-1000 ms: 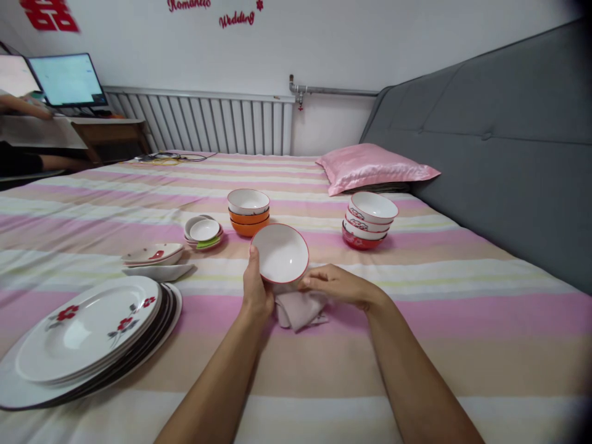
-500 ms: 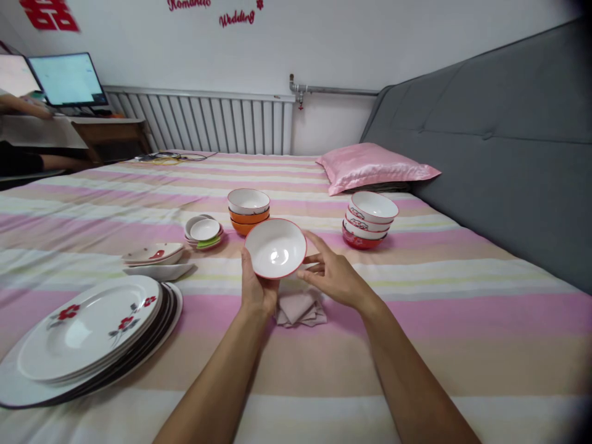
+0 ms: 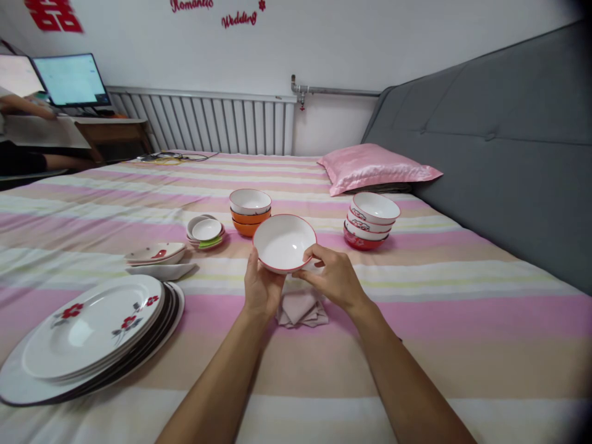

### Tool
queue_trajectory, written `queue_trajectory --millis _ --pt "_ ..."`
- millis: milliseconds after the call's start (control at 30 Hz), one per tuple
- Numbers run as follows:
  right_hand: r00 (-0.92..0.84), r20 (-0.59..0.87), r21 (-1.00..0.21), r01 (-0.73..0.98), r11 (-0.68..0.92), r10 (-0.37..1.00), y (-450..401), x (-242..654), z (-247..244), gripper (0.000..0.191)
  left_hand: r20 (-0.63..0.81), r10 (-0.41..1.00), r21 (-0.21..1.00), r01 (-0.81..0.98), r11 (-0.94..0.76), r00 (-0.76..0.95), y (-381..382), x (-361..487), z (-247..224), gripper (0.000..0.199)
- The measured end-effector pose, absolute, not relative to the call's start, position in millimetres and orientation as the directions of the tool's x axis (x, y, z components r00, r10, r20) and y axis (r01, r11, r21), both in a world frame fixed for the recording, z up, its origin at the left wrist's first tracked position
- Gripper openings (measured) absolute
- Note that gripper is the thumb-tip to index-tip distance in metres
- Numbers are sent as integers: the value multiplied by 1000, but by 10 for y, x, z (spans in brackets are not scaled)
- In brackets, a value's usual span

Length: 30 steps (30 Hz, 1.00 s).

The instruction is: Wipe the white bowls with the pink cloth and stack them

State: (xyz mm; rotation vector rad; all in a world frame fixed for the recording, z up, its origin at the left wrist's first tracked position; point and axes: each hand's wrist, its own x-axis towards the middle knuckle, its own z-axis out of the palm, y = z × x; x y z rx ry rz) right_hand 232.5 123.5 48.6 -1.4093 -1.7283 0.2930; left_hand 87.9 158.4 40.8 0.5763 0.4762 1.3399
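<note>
A white bowl with a thin red rim (image 3: 283, 240) is held above the bed, its inside tilted toward me. My left hand (image 3: 263, 287) supports it from below at the left side, thumb along the outside. My right hand (image 3: 333, 274) pinches the rim at the lower right, fingers inside and thumb beneath. Below the bowl lies a folded pinkish cloth (image 3: 303, 309). Just behind stands a stack of bowls, white inside with orange ones underneath (image 3: 250, 219). To the right is another stack of white and red patterned bowls (image 3: 370, 225).
Flowered plates (image 3: 92, 333) are piled at the left front. Beyond them sit shallow dishes (image 3: 160, 254) and small nested bowls (image 3: 206, 230). A pink pillow (image 3: 377, 166) rests near the grey headboard (image 3: 490, 135). At the far left, a person's arm (image 3: 30, 106) is by the monitors.
The bowl has shifted slightly right and up with my left hand. My right hand, previously beside the rim with fingers spread, has closed on it.
</note>
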Motion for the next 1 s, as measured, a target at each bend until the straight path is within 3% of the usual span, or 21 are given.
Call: queue_trajectory --millis 133,433,700,1000 --pt "83 491 -720 599 351 867 1230 2313 485 26 77 966 673 -728 134 248 1574 856 417 54" --pt "228 505 -806 471 360 832 1269 2391 471 33 89 934 753 -638 165 347 1577 851 361 52" --pt "436 514 -849 380 367 738 1284 2542 489 39 48 942 903 -418 101 332 1578 886 240 61" --pt "590 625 -781 475 406 512 1219 2720 621 35 97 947 965 -263 -14 306 1566 886 189 48"
